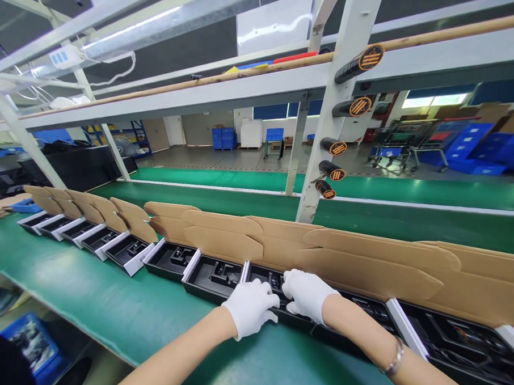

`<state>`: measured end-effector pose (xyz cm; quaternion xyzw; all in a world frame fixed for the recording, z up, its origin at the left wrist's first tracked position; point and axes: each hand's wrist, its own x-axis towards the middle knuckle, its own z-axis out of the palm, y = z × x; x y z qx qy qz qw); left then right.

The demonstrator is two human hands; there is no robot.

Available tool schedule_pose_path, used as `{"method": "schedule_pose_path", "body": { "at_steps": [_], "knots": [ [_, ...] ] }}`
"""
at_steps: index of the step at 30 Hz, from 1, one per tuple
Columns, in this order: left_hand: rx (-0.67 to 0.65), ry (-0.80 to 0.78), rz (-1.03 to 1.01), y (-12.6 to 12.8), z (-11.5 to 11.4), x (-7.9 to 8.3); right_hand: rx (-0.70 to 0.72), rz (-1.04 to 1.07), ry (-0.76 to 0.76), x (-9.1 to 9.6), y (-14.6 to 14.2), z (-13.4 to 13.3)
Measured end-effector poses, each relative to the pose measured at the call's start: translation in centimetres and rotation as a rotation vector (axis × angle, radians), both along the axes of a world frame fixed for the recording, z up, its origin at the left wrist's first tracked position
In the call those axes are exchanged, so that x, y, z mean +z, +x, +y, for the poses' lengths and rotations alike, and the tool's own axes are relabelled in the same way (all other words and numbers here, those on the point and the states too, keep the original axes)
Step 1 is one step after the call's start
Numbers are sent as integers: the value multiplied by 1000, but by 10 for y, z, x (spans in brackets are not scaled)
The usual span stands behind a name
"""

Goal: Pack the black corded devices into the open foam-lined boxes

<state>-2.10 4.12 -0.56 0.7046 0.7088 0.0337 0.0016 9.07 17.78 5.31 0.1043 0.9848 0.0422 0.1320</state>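
Note:
Both my hands wear white gloves and are at one open box with a black tray (pixel 260 270) in the row. My left hand (pixel 250 309) rests by the tray's near wall, its fingers curled and partly hiding the edge. From the right, my right hand (pixel 307 295) reaches over the tray with bent fingers pointing down into it. A small black part with a shiny spot (pixel 275 281) shows between the hands. What either hand's fingertips grip is hidden. The box's brown cardboard lid (pixel 280 242) stands raised behind.
More open boxes (pixel 213 274) with black trays line the green bench (pixel 168 315) on both sides. Boxes at right hold dark cables (pixel 472 342). A white post (pixel 323 138) carrying several black rolls with orange ends rises behind the lids. A blue bin (pixel 36 349) sits below left.

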Motion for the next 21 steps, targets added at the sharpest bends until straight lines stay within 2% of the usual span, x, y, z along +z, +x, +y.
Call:
{"method": "schedule_pose_path", "body": {
  "at_steps": [7, 13, 18, 21],
  "knots": [
    [31, 38, -37, 2, -4, -3, -39, 17, 66, -8, -5, -15],
    [66, 85, -86, 3, -3, -7, -35, 84, 91, -13, -1, -14],
    [121, 138, -107, 3, -2, -8, -31, 157, 50, -9, 1, -14],
    [128, 182, -101, 5, -3, -7, -31, 242, -11, -3, 18, -18]
  ]
}}
